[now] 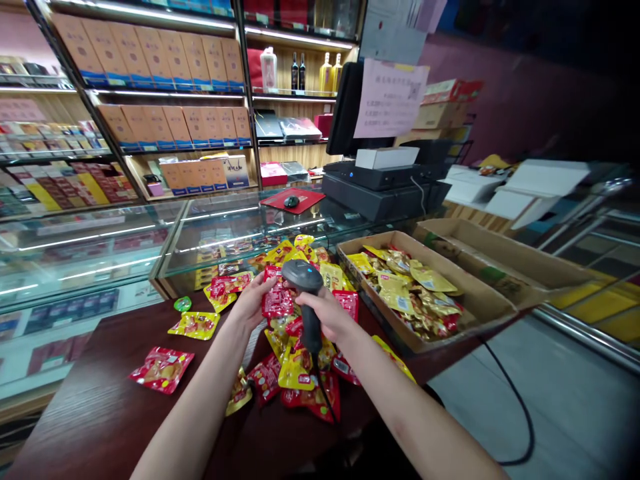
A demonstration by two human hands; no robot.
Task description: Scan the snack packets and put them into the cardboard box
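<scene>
My left hand (250, 301) grips a red snack packet (278, 297) by its left edge, above a pile of packets. In my right hand (327, 313) is a black barcode scanner (311, 320), its grey head over the right side of that packet and its cable running down toward me. Beneath both hands lies a heap of red and yellow snack packets (297, 368). To the left, a yellow packet (195, 325) and a red packet (163, 369) lie apart on the dark wooden table (95, 393). A small green round item (183, 304) sits near them.
An open cardboard box (425, 343) of packets stands right of the pile, with another cardboard tray (500, 257) behind it. Beyond are a glass counter (220, 220), a mouse (291, 201) on a red mat, and a monitor (345, 110). Boxed goods fill the back shelves.
</scene>
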